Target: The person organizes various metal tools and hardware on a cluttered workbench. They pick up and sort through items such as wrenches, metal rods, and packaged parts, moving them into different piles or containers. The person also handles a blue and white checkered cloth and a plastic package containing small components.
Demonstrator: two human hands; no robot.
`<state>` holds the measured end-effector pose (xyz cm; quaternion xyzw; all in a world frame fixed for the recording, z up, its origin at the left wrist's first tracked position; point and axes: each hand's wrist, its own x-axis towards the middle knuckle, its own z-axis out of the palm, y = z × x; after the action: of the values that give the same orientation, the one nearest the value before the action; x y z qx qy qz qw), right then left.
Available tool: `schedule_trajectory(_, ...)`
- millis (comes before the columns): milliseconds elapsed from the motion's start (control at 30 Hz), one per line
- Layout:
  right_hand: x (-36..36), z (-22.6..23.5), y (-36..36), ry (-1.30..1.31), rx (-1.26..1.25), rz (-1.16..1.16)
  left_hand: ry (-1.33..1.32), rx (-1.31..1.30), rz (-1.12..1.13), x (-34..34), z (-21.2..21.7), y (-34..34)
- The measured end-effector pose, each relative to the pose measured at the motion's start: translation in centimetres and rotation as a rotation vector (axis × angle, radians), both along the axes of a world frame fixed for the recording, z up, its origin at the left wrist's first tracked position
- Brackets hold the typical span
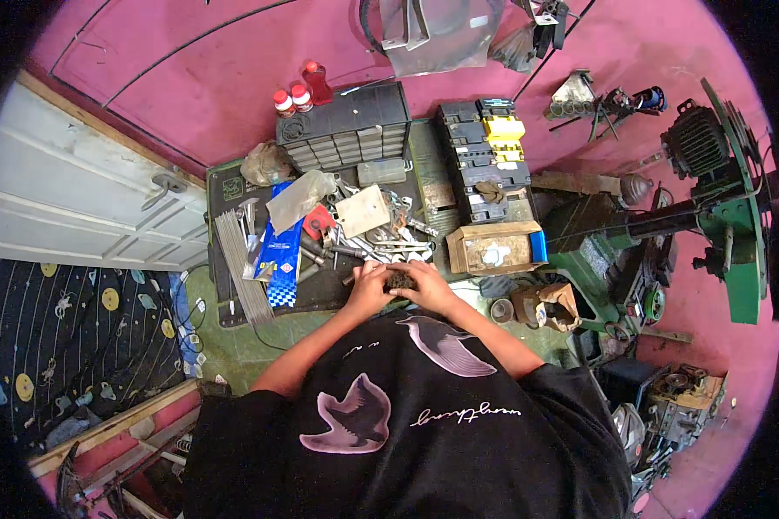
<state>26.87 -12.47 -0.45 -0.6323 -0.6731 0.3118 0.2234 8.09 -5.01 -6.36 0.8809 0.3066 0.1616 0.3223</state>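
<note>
Both my hands come together at the near edge of the cluttered workbench. My left hand (pixel 370 291) has its fingers curled in, its tips against a dark brown, rough-looking clump (pixel 399 280). From the other side my right hand (pixel 428 287) bends round the same clump, thumb toward the left hand. What the clump is made of is too small to make out. Just beyond my fingers lie several metal wrenches (pixel 400 248) and loose tools. A flat cream-coloured piece (pixel 363 212) rests on the pile, beside a red item (pixel 318 221).
To the left lie a bundle of thin grey rods (pixel 242 268) and a blue packet (pixel 281 264). A small-drawer cabinet (pixel 346 130) stands behind; black cases (pixel 467 164) and an open wooden box (pixel 497 248) are right. A green machine (pixel 740 216) with a motor rises far right.
</note>
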Motion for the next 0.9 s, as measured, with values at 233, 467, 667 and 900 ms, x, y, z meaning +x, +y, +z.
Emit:
schedule_trajectory(233,0.5,-1.2,-0.7,0.034,0.057,-0.046,0.029,-0.074,0.072,0.7,0.8,-0.8)
schedule_trajectory(467,1.5,1.3,-0.6,-0.029,0.0,0.054,-0.029,-0.029,0.025,0.7,-0.5,-0.5)
schedule_trajectory(667,2.3,1.1,-0.5,0.192,0.255,-0.051,-0.016,-0.11,0.12,0.6,-0.6,-0.9)
schedule_trajectory(900,1.8,0.6,0.1,0.225,0.362,-0.157,0.035,-0.109,0.095,1.1,-0.2,-0.6)
